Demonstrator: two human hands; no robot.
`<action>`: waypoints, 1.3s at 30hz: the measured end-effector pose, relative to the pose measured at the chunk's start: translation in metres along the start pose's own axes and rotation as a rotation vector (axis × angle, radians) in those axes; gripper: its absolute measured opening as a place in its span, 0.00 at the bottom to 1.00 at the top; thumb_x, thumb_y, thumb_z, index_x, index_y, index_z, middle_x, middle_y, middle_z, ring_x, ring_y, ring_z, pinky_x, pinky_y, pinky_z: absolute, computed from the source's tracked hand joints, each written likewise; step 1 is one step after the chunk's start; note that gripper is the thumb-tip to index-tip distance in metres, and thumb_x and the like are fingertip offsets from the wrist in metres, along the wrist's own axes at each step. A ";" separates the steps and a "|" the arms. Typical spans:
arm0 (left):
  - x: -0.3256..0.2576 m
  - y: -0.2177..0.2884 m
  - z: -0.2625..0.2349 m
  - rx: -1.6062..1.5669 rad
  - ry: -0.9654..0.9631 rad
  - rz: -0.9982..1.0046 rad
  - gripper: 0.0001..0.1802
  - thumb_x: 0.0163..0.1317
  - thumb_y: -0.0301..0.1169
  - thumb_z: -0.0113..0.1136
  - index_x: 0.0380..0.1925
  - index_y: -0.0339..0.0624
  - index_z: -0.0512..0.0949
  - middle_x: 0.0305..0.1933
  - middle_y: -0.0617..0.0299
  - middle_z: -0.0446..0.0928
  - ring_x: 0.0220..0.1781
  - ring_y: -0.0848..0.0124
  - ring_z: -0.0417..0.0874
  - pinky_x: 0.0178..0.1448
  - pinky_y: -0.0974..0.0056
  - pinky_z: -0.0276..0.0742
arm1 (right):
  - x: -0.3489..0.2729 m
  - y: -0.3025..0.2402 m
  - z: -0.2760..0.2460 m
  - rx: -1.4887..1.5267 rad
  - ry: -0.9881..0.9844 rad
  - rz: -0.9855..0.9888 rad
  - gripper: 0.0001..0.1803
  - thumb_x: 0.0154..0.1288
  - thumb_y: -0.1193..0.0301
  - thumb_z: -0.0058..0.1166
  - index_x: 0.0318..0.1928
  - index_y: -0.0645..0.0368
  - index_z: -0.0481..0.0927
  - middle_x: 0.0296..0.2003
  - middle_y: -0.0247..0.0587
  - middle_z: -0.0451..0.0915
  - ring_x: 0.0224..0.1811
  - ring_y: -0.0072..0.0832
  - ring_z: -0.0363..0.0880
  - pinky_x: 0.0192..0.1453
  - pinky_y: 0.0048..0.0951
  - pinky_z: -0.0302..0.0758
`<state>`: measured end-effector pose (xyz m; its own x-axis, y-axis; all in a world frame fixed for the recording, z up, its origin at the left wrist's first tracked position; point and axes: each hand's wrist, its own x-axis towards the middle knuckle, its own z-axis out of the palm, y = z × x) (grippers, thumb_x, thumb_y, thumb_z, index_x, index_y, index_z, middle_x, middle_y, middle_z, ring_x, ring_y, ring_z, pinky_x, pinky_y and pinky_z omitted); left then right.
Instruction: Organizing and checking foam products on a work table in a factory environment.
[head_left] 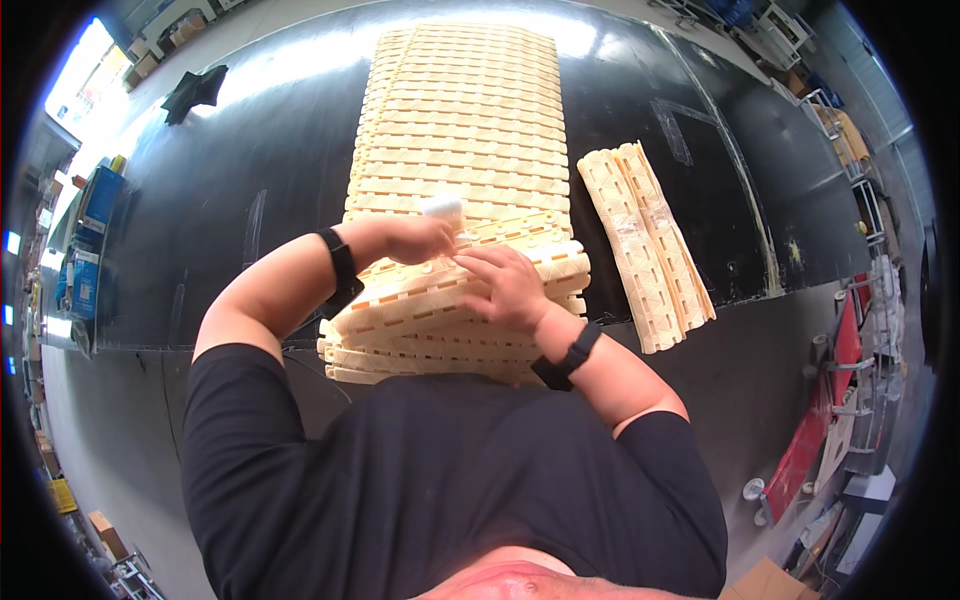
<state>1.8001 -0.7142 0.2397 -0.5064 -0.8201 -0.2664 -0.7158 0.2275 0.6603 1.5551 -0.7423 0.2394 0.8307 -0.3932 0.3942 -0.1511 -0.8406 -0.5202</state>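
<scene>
The folded cream slotted panel [395,308] is in front of the person's chest, on top of other cream slotted layers [370,360]. Beyond it, a long cream slotted sheet [460,110] lies across the black table [270,130].

The left hand [420,240] has its fingers curled just beside a roll of clear tape [442,208]; whether they pinch the roll or only its film, I am not able to judge. The right hand [512,288] lies over the folded panel with fingers partly spread and the thumb well apart; it seems to grip nothing firmly, and its fingertips are near those of the left hand.

In my judgement, the main danger is that the fold could spring up, because only light pressure seems to hold it. The tape could also stick to itself or to a finger, since the 2 hands are so close. If the layers are not aligned, tape could fix them crooked; the edges already look uneven. At the right, the taped bundle [645,250] lies apart, and the right elbow could push it, if it swings wide.
</scene>
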 end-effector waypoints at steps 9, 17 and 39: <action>0.008 0.016 0.011 0.204 -0.209 -0.084 0.26 0.58 0.19 0.49 0.57 0.50 0.75 0.48 0.53 0.75 0.54 0.55 0.72 0.59 0.57 0.68 | -0.037 0.025 -0.008 -0.318 -0.100 -0.256 0.23 0.58 0.65 0.54 0.56 0.50 0.71 0.50 0.37 0.75 0.60 0.36 0.67 0.62 0.46 0.66; -0.036 0.089 0.017 0.636 0.153 -0.707 0.42 0.53 0.51 0.64 0.63 0.39 0.63 0.65 0.52 0.66 0.66 0.60 0.67 0.66 0.45 0.61 | 0.080 0.037 0.001 -0.284 -0.157 0.286 0.14 0.64 0.59 0.50 0.47 0.48 0.78 0.49 0.37 0.78 0.55 0.33 0.72 0.59 0.43 0.66; 0.052 0.049 -0.006 0.318 -0.047 -0.736 0.35 0.54 0.62 0.55 0.45 0.40 0.82 0.49 0.46 0.79 0.54 0.52 0.78 0.58 0.55 0.72 | -0.007 -0.034 0.022 -0.641 -0.454 0.273 0.31 0.59 0.68 0.47 0.64 0.57 0.61 0.41 0.47 0.76 0.42 0.37 0.75 0.46 0.39 0.69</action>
<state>1.7417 -0.7487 0.2628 0.1341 -0.7965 -0.5896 -0.9730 -0.2187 0.0741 1.5665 -0.7023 0.2377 0.8355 -0.5405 -0.0989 -0.5401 -0.8409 0.0332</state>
